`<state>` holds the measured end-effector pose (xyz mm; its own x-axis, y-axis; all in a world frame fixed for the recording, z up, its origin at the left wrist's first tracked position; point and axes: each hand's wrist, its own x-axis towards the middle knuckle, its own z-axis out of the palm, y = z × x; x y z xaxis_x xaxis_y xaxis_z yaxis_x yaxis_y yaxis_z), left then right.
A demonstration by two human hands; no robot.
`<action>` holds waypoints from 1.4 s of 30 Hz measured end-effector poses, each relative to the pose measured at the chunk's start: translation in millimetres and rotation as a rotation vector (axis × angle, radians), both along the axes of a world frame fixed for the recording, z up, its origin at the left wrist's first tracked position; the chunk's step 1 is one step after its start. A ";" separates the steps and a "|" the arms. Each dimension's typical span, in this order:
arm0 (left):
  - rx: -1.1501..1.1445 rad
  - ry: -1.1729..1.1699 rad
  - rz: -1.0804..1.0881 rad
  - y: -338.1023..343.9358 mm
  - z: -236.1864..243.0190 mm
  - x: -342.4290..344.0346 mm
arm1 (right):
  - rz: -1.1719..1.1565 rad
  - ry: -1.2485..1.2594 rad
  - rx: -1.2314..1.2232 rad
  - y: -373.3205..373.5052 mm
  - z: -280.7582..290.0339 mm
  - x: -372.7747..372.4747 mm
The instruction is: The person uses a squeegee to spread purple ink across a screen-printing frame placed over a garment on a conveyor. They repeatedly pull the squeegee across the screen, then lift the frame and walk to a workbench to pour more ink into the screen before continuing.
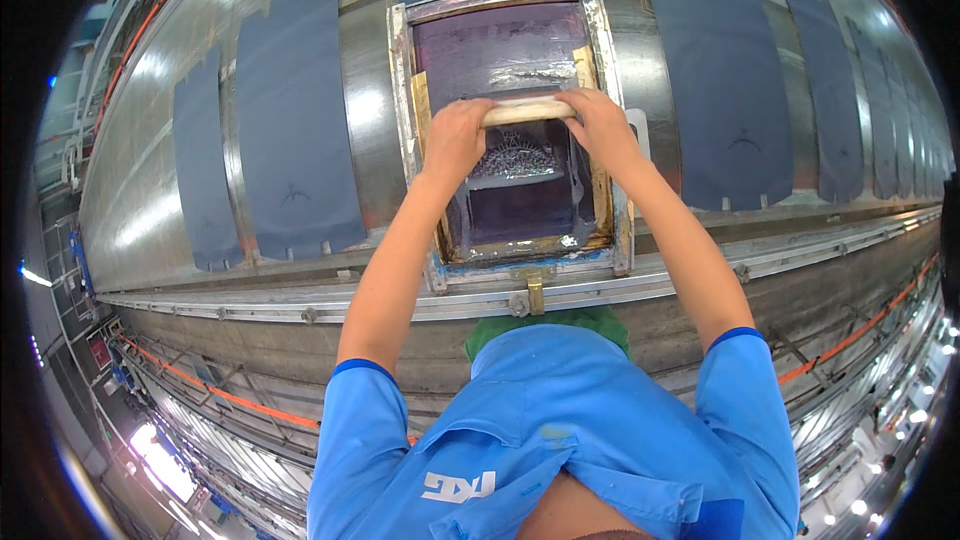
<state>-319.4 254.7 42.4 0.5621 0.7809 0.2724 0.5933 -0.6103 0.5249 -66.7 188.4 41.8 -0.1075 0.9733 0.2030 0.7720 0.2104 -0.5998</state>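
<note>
A screen printing frame [615,260] with worn metal sides sits on the long metal table in front of me. My left hand [457,135] grips the left end of a pale squeegee handle [525,111], and my right hand [600,130] grips its right end. The squeegee lies across the upper middle of the frame's dark, ink-smeared mesh. Just below it a fan-shaped, speckled design [515,155] shows in the mesh, with grey ink smears around it.
Dark grey-blue fabric panels [295,130] [715,90] lie in a row along the metal table [150,190] to both sides. A metal rail [420,308] runs along its near edge, just before my body. Orange strips and racking show at the curved edges of the view.
</note>
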 end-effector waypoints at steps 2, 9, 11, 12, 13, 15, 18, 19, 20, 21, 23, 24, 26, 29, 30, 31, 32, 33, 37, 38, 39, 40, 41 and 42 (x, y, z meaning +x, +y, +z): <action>0.020 0.001 -0.023 -3.5 -0.6 5.1 | -0.011 0.004 -0.039 -5.7 -3.0 0.8; -0.060 0.135 -0.023 -124.7 -9.9 -31.7 | -0.034 0.063 -0.169 -128.6 -2.3 -36.9; -0.072 0.074 -0.029 -119.7 -6.3 -34.3 | -0.027 0.073 -0.183 -124.0 2.5 -35.0; -0.077 0.036 -0.033 -107.0 -7.7 -33.4 | -0.015 0.064 -0.169 -110.6 7.9 -29.7; -0.087 -0.003 -0.041 -93.0 -7.8 -30.3 | -0.006 0.054 -0.161 -97.1 10.6 -24.1; -0.060 -0.034 -0.005 -43.6 -11.7 -18.9 | -0.015 -0.041 -0.031 -47.1 14.8 -13.4; -0.068 0.060 0.006 17.1 3.8 4.3 | -0.038 -0.103 0.070 10.7 8.8 1.7; -0.082 0.093 0.004 23.8 3.5 6.9 | -0.056 -0.105 0.016 18.2 6.2 2.1; -0.096 0.127 0.003 25.9 3.3 8.1 | -0.073 -0.105 -0.036 19.8 4.1 1.6; -0.096 0.127 -0.010 19.9 -2.1 4.9 | -0.066 -0.165 -0.089 11.5 2.1 -3.0; -0.109 0.133 -0.050 -9.7 -6.4 -1.5 | -0.056 -0.112 -0.082 -28.4 -6.5 -7.3; -0.120 0.132 -0.072 -28.2 -8.7 -3.4 | -0.057 -0.085 -0.071 -51.5 -8.0 -8.9; -0.121 0.130 -0.094 -71.1 -14.4 -13.5 | -0.047 -0.078 -0.085 -94.8 -8.1 -18.0; -0.142 0.127 -0.074 -124.1 -5.7 -27.4 | -0.030 -0.025 -0.208 -136.8 1.6 -29.3; -0.132 0.126 -0.067 -131.8 -3.8 -29.1 | 0.021 0.031 -0.210 -140.5 6.0 -26.7; -0.123 0.124 -0.054 -138.6 -4.9 -29.8 | 0.076 0.085 -0.212 -140.8 10.5 -19.9; -0.116 0.122 -0.040 -144.6 -6.5 -32.0 | 0.133 0.139 -0.216 -139.7 15.7 -11.5; -0.106 0.136 -0.028 -148.9 -10.7 -36.8 | 0.107 0.260 -0.250 -131.1 23.8 0.9; -0.116 0.124 -0.014 -158.0 -9.6 -32.4 | -0.538 0.034 0.079 -78.1 -26.2 75.1; -0.105 0.111 -0.018 -160.0 -10.9 -31.3 | -0.564 0.224 -0.072 -66.2 -45.3 84.5; -0.093 0.096 -0.021 -160.8 -13.1 -30.5 | -0.583 0.414 -0.223 -55.6 -63.7 89.5; -0.088 0.081 -0.012 -166.2 -14.7 -33.5 | -0.581 0.423 -0.239 -48.3 -64.7 83.8; -0.079 0.064 -0.014 -169.6 -16.3 -36.2 | -0.581 0.432 -0.254 -42.2 -64.7 78.7; -0.092 0.056 -0.004 -177.6 -18.0 -38.4 | -0.575 0.437 -0.271 -38.3 -61.2 72.1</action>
<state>-357.8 77.1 24.4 0.5777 0.7988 0.1680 0.6207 -0.5636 0.5451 5.4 150.1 -19.4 0.4648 0.8738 -0.1431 0.3969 -0.3501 -0.8485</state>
